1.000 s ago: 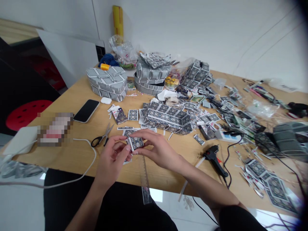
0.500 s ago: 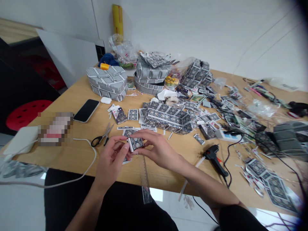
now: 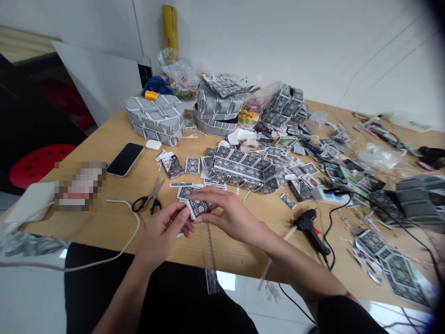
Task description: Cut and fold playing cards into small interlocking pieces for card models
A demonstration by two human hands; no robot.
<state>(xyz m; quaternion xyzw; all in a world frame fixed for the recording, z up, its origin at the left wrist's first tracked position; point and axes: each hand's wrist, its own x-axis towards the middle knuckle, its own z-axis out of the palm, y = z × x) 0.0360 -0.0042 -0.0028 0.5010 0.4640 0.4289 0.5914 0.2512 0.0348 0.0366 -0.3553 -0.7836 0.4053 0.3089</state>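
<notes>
Between my two hands is a folded playing card [image 3: 199,208] with a dark patterned back, held just above the table's front part. My left hand [image 3: 168,228] pinches its left edge with thumb and fingers. From the right, my right hand [image 3: 232,212] grips the card's top and lower edges. More patterned cards [image 3: 187,191] lie on the table just behind my fingers. A clear ruler [image 3: 209,260] sticks out over the table edge below my right hand. Black-handled scissors [image 3: 149,198] rest spread beside my left hand.
An open box made of cards [image 3: 243,168] stands beyond my hands. A black glue gun [image 3: 311,231] with its cord lies right. A phone [image 3: 125,159] and white cable [image 3: 136,232] are left. Grey woven boxes [image 3: 156,119] stand behind; loose cards [image 3: 389,264] cover the right side.
Both hands have shifted the folded card very slightly to the right and tilted it a little. Both still hold it; the things on the table stay in place.
</notes>
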